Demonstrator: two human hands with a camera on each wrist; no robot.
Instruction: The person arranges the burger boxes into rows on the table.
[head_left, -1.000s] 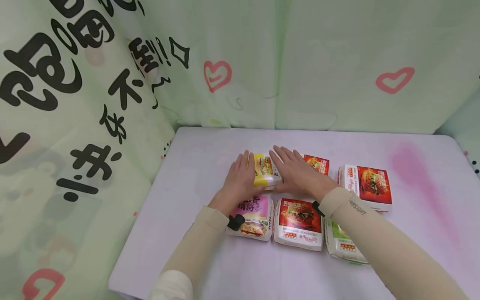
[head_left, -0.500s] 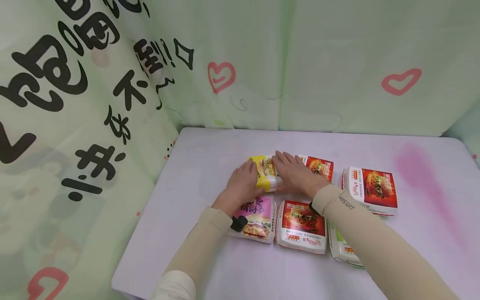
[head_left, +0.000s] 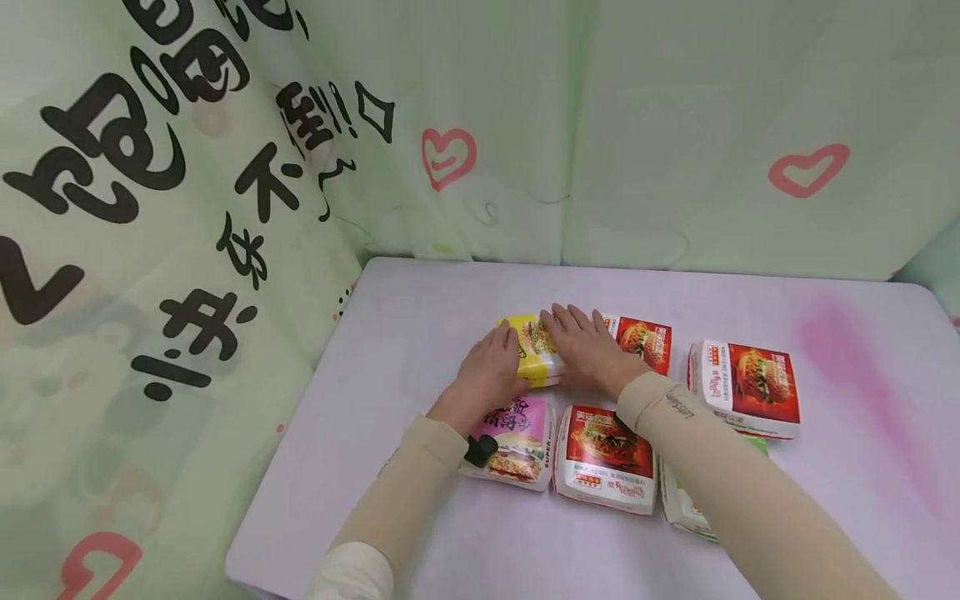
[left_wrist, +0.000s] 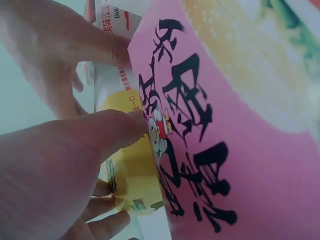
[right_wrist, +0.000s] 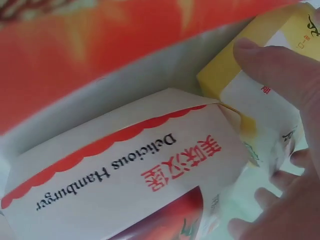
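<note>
A yellow and white hamburger box (head_left: 536, 350) lies in the back row between both hands. My left hand (head_left: 487, 371) grips its left side, with the thumb (left_wrist: 117, 127) on the near face and several fingers round the other side. My right hand (head_left: 588, 346) holds its right part; in the right wrist view that thumb (right_wrist: 265, 60) lies on the box's near side and the fingers go over to the far side. Directly in front is a pink hamburger box (head_left: 517, 442). Right of the yellow box, a red and white hamburger box (right_wrist: 135, 165) stands close against it, partly covered by the right hand.
Beside the pink box sit a red and white box (head_left: 606, 458) and a green and white box (head_left: 686, 504), the latter partly under the right sleeve. Farther right is another red box (head_left: 750, 387). A curtain (head_left: 637, 150) hangs behind the pale table (head_left: 360, 383).
Both hands have drawn slightly nearer over the yellow box, and its far left corner has come into view. The head view has shifted a little. The other boxes stay put.
</note>
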